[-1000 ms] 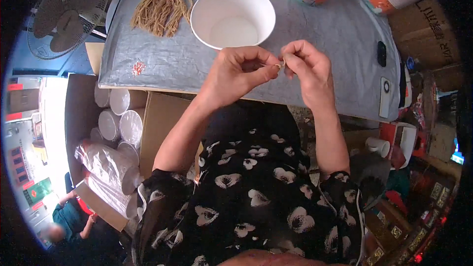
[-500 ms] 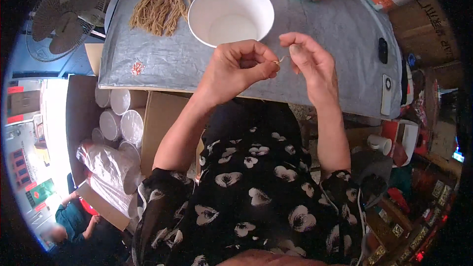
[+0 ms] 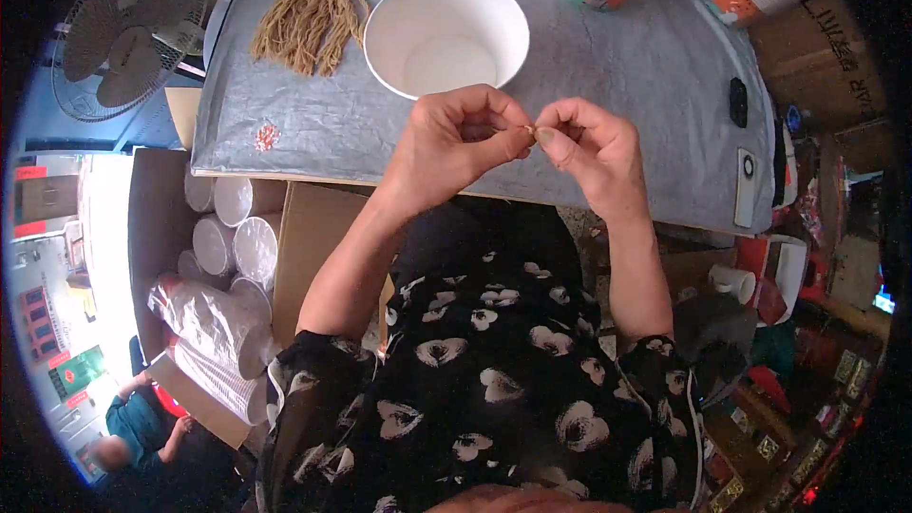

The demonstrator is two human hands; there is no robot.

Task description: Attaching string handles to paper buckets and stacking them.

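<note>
Head view: a thin tan strand (image 3: 531, 130), mostly hidden, sits between the left hand (image 3: 446, 144) and right hand (image 3: 605, 154), both pinched closed on it. Light, even pressure should keep it controlled; the white bowl (image 3: 446, 19) stands just beyond on the counter (image 3: 655, 85).

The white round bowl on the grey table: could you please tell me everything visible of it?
The white, round, paper-like bowl stands upright on the grey, wrinkled table cover, mouth up, its bare, smooth inner wall tapering to a flat round floor. Whether the bare left hand or tan, stringy bundle touches its rim is unclear.
</note>
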